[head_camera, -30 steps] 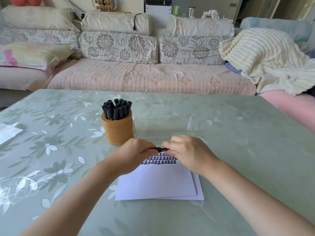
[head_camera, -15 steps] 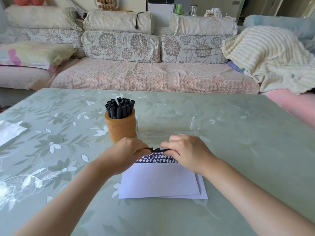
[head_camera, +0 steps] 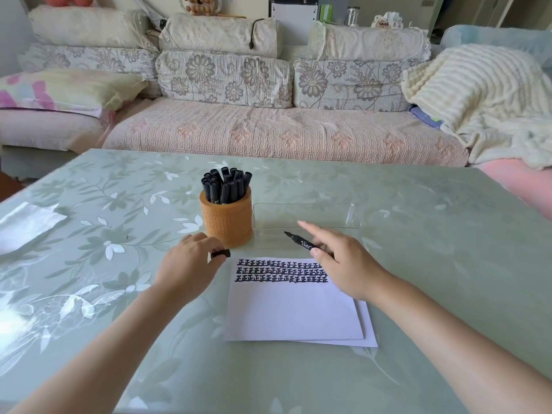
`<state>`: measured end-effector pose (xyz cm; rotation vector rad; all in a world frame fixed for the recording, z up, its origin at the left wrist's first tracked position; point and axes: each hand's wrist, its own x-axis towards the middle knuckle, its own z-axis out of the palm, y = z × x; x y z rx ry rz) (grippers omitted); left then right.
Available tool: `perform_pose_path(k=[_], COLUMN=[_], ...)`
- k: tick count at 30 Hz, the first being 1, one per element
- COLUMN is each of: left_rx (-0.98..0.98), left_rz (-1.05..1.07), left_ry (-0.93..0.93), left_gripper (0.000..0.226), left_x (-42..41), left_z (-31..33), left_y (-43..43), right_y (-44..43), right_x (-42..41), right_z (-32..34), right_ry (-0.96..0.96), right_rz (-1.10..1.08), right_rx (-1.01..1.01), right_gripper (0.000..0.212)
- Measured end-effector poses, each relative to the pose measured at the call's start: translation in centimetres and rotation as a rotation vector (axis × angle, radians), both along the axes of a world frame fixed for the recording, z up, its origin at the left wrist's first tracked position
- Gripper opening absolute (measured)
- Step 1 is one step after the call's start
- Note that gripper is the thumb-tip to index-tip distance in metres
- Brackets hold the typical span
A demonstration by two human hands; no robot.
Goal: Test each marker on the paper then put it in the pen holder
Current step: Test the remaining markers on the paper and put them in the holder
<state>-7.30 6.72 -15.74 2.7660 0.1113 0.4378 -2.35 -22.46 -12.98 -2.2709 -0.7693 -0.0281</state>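
Your left grip (head_camera: pixel 191 261) sits low over the counter (head_camera: pixel 89 264), just in front of the tan woven pen holder (head_camera: pixel 227 222), and pinches the black cap (head_camera: pixel 220 253) at its fingertips. I would hold the cap there, close to the sheet, so that recapping is a short move. The holder looks crowded with capped markers (head_camera: pixel 225 183), so pick a gap before you drop another in.

The paper (head_camera: pixel 292 312) lies between your arms, with three rows of test marks along its top edge. The blank space under the last row looks like the best place for the next stroke.

The uncapped marker (head_camera: pixel 301 242) hangs above the sheet's top right corner. Its tip points up and left toward the clear tray (head_camera: pixel 304 216) and is off the paper. Your right grip (head_camera: pixel 343 261) is closed on the rear of the barrel, with the index finger straight out. The marker juts out to the left of that grip, so you will likely need to turn the tip down and press lightly.
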Motion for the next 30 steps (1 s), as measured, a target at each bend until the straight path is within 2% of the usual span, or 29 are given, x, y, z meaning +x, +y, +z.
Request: perform_pose_path(k=[5,10,14,15,17,19,20,23,25,27,30], left_rx=[0.015,0.053,-0.029,-0.033,-0.043,-0.039,-0.028,0.02,0.061,0.104,0.169], left_rz=[0.009,-0.021,-0.241,-0.317,-0.453,-0.534,-0.564,-0.636,-0.668,-0.672,-0.645], left_ry=[0.058,-0.082,-0.198,-0.203,-0.184,-0.159,-0.152,-0.14,-0.146,-0.146,-0.133], left_gripper=[0.018,0.021,0.016,0.016,0.017,0.02,0.021,0.023,0.025,0.026,0.032], left_x=[0.1,0.3,-0.3,-0.7,-1.3,-1.7,-1.8,-1.9,-1.9,-1.9,-1.8], left_z=[-1.1,-0.2,1.1,1.2,1.0,0.6,0.3,-0.7,-1.3,-1.8,-2.5], left_y=[0.4,-0.3,-3.3,-4.3,-6.4,-8.3,-9.0,-10.9,-11.7,-12.3,-12.6], right_y=[-0.1,-1.0,-1.8,-2.1,-2.8,-3.1,-3.2,-4.0,-4.5,-4.7,-4.6], right_x=[-0.4,-0.4,0.0,0.1,0.0,-0.4,-0.5,-0.4,-0.3,-0.3,-0.1], right_z=[0.3,0.2,-0.1,-0.2,-0.4,-0.4,-0.4,-1.0,-1.7,-2.4,-3.4], right_ry=[0.09,0.236,0.273,0.267,0.25,0.286,0.31,0.445,0.501,0.477,0.446], right_rz=[0.002,0.047,0.024,0.042,0.083,0.037,-0.007,-0.058,-0.091,-0.151,-0.23], right_rx=[0.126,0.222,0.223,0.213,0.209,0.319,0.393,0.542,0.538,0.489,0.428], right_gripper=[0.035,0.056,0.071,0.065,0.041,0.014,0.011,0.024,0.026,0.016,0.012])
